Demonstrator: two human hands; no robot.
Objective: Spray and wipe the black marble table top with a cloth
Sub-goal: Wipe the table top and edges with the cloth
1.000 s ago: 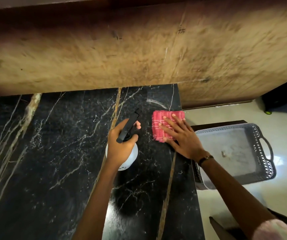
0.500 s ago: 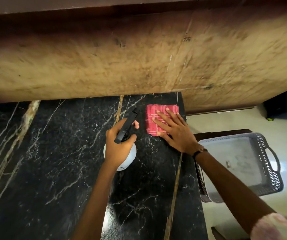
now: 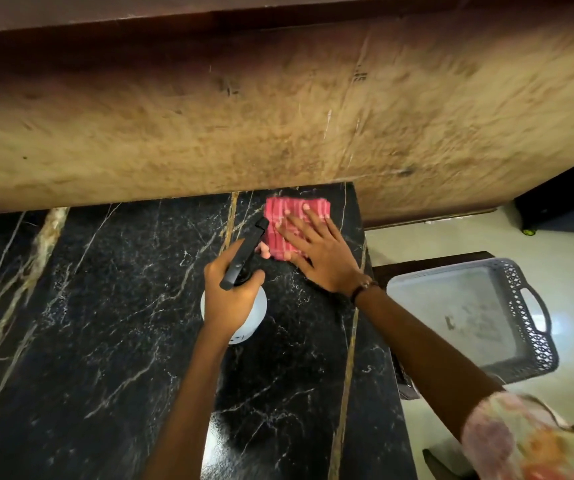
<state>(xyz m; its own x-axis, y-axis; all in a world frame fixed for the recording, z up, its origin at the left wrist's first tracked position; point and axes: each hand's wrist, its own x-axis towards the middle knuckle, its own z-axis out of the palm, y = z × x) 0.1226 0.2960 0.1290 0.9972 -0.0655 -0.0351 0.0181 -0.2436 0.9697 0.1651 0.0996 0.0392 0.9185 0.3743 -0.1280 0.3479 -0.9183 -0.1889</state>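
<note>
The black marble table top (image 3: 105, 323) with white and gold veins fills the lower left. A folded red checked cloth (image 3: 278, 220) lies flat at the table's far right corner, close to the wall. My right hand (image 3: 316, 254) presses on it with straight, spread fingers. My left hand (image 3: 230, 292) grips the neck of a white spray bottle (image 3: 254, 317) with a black trigger head (image 3: 244, 258), held just left of the cloth and above the marble.
A worn brown wall (image 3: 278, 116) rises directly behind the table. A grey plastic tray (image 3: 528, 327) with lattice sides and handles sits on a dark stand (image 3: 431, 263) right of the table edge. Pale floor (image 3: 451, 233) lies beyond.
My right hand has slid the cloth away from me, up to the wall at the table's far corner. My left hand has kept holding the spray bottle beside it.
</note>
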